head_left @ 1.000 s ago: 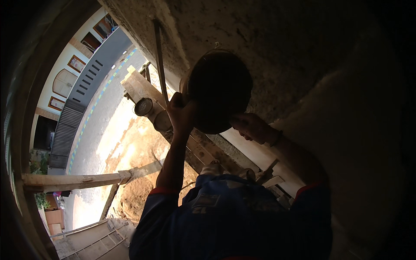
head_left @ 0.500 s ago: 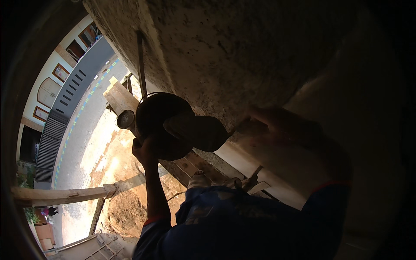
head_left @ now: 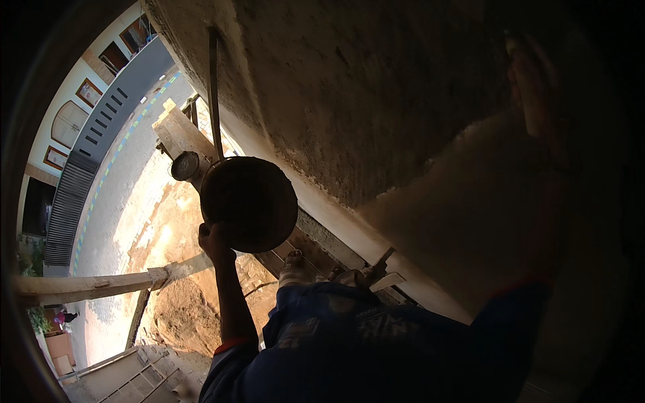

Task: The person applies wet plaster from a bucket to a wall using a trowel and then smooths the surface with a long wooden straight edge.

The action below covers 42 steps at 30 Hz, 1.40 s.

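The left hand (head_left: 215,242) grips a dark round bucket (head_left: 250,203) by its edge, out in front of the blue shirt (head_left: 363,342). The right hand (head_left: 531,87) is up by the rough wall (head_left: 349,101); I can't tell its fingers' state.

Matt bucket (head_left: 248,205), rough wall (head_left: 322,114)

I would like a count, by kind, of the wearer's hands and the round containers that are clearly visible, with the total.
Hands: 2 (left hand, right hand)
Round containers: 2 (held container, bucket beyond it)
Total: 4
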Each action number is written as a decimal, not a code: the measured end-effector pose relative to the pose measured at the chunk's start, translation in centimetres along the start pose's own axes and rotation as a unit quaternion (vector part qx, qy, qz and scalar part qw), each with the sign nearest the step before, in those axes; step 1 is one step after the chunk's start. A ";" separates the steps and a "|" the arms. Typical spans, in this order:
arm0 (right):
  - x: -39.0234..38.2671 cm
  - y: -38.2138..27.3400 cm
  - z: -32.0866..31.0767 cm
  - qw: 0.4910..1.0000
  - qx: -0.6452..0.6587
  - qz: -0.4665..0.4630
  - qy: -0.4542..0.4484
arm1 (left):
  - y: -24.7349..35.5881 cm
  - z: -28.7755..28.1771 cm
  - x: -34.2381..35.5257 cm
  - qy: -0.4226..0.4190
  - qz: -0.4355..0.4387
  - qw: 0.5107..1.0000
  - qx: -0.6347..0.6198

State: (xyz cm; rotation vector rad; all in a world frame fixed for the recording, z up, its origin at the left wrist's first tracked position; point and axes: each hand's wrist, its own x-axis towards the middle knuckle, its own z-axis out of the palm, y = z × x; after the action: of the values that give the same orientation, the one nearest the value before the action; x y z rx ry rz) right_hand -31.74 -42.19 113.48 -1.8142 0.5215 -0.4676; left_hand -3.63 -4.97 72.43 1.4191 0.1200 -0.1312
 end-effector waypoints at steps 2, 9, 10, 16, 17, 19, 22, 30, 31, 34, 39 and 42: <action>0.0 6.8 -2.8 0.965 -0.223 -0.133 0.018 | -1.1 -2.4 1.0 0.024 0.000 1.000 -0.012; -5.5 20.7 7.8 0.941 -0.330 0.045 -0.066 | -9.3 -8.2 1.9 0.139 -0.081 0.979 0.126; -7.4 25.8 8.8 0.945 -0.312 0.043 -0.087 | -9.9 -8.4 1.4 0.161 -0.078 0.971 0.161; -12.8 35.5 16.1 0.922 -0.161 0.280 -0.212 | -10.0 -15.1 0.3 0.205 -0.083 0.949 0.224; -13.4 37.0 17.3 0.924 -0.196 0.248 -0.214 | -10.2 -16.5 0.5 0.190 -0.094 0.954 0.212; -13.6 38.1 18.6 0.930 -0.191 0.229 -0.217 | -9.9 -17.4 1.5 0.179 -0.117 0.929 0.301; -11.6 36.3 21.2 0.906 -0.203 0.287 -0.238 | -9.0 -16.0 3.1 0.162 -0.139 0.871 0.443; -9.2 37.7 23.7 0.894 -0.240 0.303 -0.227 | -14.1 -21.0 6.5 0.193 -0.200 0.848 0.452; -9.4 38.3 23.6 0.895 -0.257 0.291 -0.220 | -15.1 -21.9 6.7 0.221 -0.210 0.849 0.432; -10.8 40.9 23.1 0.898 -0.285 0.284 -0.178 | -17.6 -23.4 7.1 0.237 -0.238 0.887 0.316; -15.2 44.0 22.4 0.882 -0.277 0.360 -0.128 | -19.4 -23.8 7.3 0.264 -0.294 0.901 0.181; -17.2 46.0 21.9 0.852 -0.246 0.447 -0.115 | -21.0 -25.8 7.0 0.150 -0.207 0.927 0.273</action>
State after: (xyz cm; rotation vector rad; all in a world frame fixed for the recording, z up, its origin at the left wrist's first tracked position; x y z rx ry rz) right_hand -39.15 -27.68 62.26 -1.8151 1.3068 0.5686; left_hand -0.21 17.31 47.01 1.9511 0.6814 -0.3129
